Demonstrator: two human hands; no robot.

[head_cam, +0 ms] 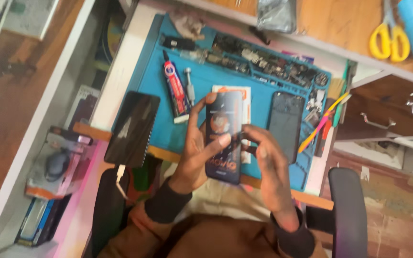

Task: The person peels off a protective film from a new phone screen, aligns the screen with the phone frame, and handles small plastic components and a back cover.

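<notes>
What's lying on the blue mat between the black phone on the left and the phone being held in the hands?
In the head view, a red glue tube and a small metal tool lie on the blue mat between the black phone and the held phone.

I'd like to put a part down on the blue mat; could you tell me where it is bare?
Bare mat lies between the white card and the opened phone, and above the dark phone beside the glue tube. The top tray row is crowded.

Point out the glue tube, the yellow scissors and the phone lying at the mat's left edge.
glue tube (177,91), head view, middle of its red and blue body.
yellow scissors (389,40), head view, between the two handle loops.
phone (132,128), head view, centre of its dark screen.
</notes>
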